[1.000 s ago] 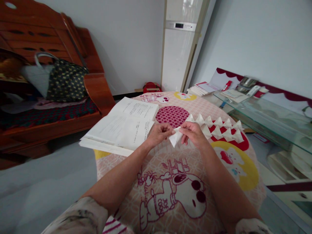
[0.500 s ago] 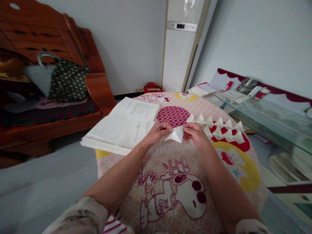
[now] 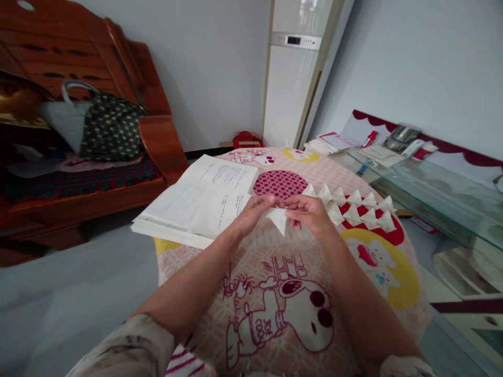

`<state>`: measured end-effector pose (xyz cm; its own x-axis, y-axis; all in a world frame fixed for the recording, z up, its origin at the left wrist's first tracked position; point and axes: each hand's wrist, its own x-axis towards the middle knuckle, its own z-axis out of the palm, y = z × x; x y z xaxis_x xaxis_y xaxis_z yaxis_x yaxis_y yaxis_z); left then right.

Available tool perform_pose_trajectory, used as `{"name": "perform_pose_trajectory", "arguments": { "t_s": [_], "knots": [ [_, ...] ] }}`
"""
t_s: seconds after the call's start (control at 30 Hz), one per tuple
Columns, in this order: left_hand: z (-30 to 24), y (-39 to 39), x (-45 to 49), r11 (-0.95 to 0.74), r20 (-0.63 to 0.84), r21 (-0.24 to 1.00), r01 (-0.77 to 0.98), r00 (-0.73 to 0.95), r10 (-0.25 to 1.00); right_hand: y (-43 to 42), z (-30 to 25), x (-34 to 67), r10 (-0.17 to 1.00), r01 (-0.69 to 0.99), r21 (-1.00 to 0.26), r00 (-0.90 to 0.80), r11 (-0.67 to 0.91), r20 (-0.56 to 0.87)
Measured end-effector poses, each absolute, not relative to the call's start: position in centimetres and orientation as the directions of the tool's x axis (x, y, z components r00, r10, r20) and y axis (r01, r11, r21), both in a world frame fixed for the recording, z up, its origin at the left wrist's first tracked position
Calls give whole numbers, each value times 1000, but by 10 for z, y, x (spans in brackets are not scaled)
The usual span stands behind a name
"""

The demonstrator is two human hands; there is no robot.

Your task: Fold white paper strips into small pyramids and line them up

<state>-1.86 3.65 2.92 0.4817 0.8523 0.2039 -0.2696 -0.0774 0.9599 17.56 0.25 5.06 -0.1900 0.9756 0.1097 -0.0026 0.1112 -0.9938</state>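
Observation:
A small piece of folded white paper [image 3: 280,220] is held above the table between my two hands, one corner pointing down. My left hand [image 3: 255,208] grips its left side, thumb on top. From the right, my right hand [image 3: 308,210] pinches the other edge between thumb and fingers. The fingertips of both hands nearly meet behind the paper, which partly hides them. Just beyond my right hand, several folded white paper pyramids [image 3: 352,214] stand in two rows. An open book [image 3: 192,201] lies to the left of my left hand.
A patterned pink cloth covers the round table [image 3: 275,298]. To the right stands a glass shelf [image 3: 436,188] with papers and small items. On the left is a wooden bench [image 3: 157,141] holding a dark patterned bag [image 3: 112,128]. A tall white cabinet unit [image 3: 293,89] stands behind.
My hands have come closer together, the right one shifting left. The paper between them now looks narrower, with its corner pointing further down. The paper pyramids and book stay in place.

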Motion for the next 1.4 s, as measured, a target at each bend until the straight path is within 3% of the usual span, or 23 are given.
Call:
{"name": "perform_pose_trajectory", "arguments": {
  "t_s": [0.1, 0.23, 0.5, 0.73, 0.87, 1.07, 1.4],
  "knots": [
    [31, 39, -20, -38, 249, 913, -405, 482, 840, 4, 49, 183, 989, -130, -990, -130, 58, 75],
    [29, 41, -21, -77, 278, 927, -368, 534, 798, 5, 44, 186, 993, -229, -973, -113, 17, 44],
    [31, 33, -19, -139, 254, 961, -240, 557, 791, 3, 52, 187, 984, -94, -995, -171, 43, 58],
    [34, 30, -17, -180, 215, 976, -119, 601, 770, 0, 60, 188, 967, -134, -990, -255, -45, -9],
    [37, 25, -13, -205, 226, 974, -99, 544, 808, 2, 58, 188, 968, -137, -990, -250, -39, -4],
    [38, 17, -8, -355, 293, 932, 70, 427, 855, 1, 57, 183, 969, -95, -995, -246, -36, -11],
    [33, 18, -5, -245, 297, 955, -168, 499, 814, 0, 57, 183, 972, -132, -990, -237, -41, -8]
  ]
}}
